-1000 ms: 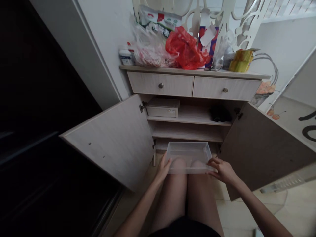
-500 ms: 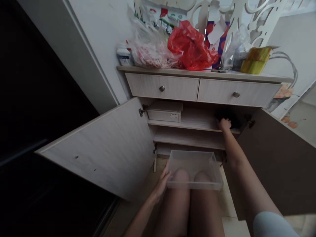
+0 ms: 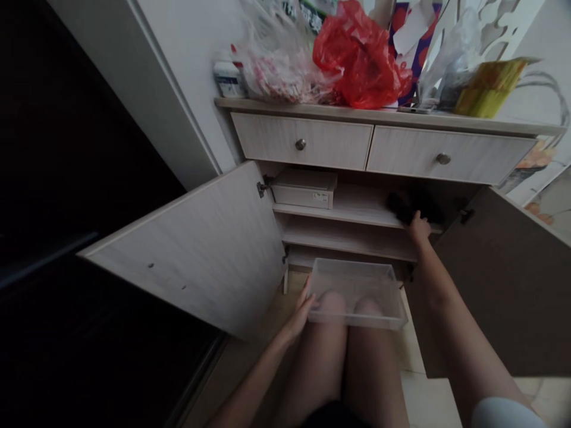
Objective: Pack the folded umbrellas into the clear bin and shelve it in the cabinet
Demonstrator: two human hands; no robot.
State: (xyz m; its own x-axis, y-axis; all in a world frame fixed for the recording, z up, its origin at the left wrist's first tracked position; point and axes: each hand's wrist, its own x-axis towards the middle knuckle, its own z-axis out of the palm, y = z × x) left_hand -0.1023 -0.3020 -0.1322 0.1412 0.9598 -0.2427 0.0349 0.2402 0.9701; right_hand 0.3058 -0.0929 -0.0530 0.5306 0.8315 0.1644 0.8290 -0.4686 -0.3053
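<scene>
A clear plastic tray (image 3: 357, 294) rests across my knees, in front of the open cabinet. My left hand (image 3: 302, 312) grips its left rim. My right hand (image 3: 419, 227) is stretched up to the edge of the middle shelf (image 3: 343, 217), its fingers against a dark soft object (image 3: 413, 205). Those fingers are partly hidden, so I cannot tell whether they hold it. The tray shows nothing inside except my knees through its base.
Open cabinet doors (image 3: 191, 249) swing out on both sides. A white box (image 3: 306, 190) sits on the shelf. Above are closed drawers (image 3: 303, 142) and a countertop (image 3: 357, 113) piled with plastic bags, including a red bag (image 3: 361, 59).
My right hand has left the tray's right rim and moved up to the shelf, reaching the dark object. My left hand stays on the tray, which now sits a little lower on my knees.
</scene>
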